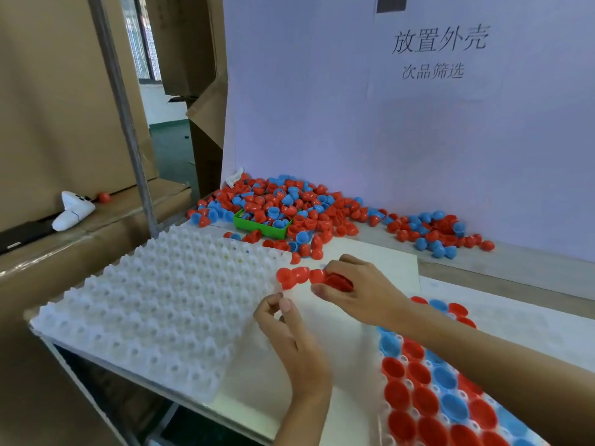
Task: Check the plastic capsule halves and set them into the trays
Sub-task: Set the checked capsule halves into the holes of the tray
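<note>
Mid-frame, our right hand (351, 292) grasps a stack of red halves (336, 281), with two more red halves (291, 276) just left of it at the edge of the empty white tray (145, 310). Our left hand (283, 320) below has thumb and fingertips pinched together; we cannot tell whether it holds anything. A filled tray (431, 397) sits lower right, and the loose pile (283, 207) lies behind.

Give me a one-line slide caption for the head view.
Right hand holds red halves beside the empty white tray; left hand holds nothing.
</note>
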